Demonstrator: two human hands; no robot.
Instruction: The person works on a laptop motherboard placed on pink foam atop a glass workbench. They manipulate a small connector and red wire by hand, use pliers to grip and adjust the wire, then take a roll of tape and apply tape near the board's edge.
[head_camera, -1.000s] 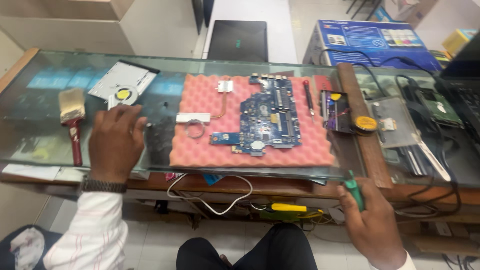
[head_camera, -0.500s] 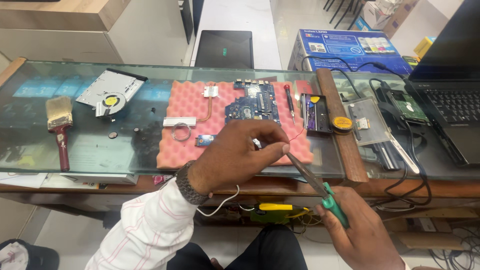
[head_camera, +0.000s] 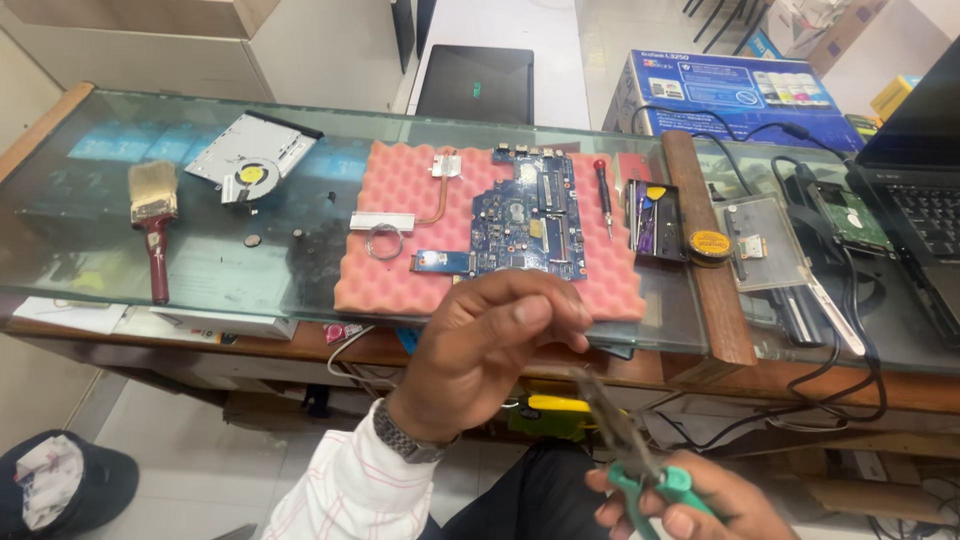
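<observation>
The right hand (head_camera: 690, 500), low before the glass table's (head_camera: 200, 270) near edge, is wrapped around the green handles of a pair of pliers (head_camera: 625, 445), whose dark tips point up toward the left hand (head_camera: 500, 335). That hand's fingers are pressed together at the tips; whether they pinch anything I cannot tell. Beyond it, a blue circuit board (head_camera: 525, 215) lies on pink foam (head_camera: 400, 270) at the table's middle, with a paintbrush (head_camera: 152, 220) near the left end

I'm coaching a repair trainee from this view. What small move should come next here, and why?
Probably bring the pliers forward to the blue circuit board. The right hand grips their green handles below the counter edge, tips meeting the left hand, while the board lies untouched on the pink foam pad.
</observation>
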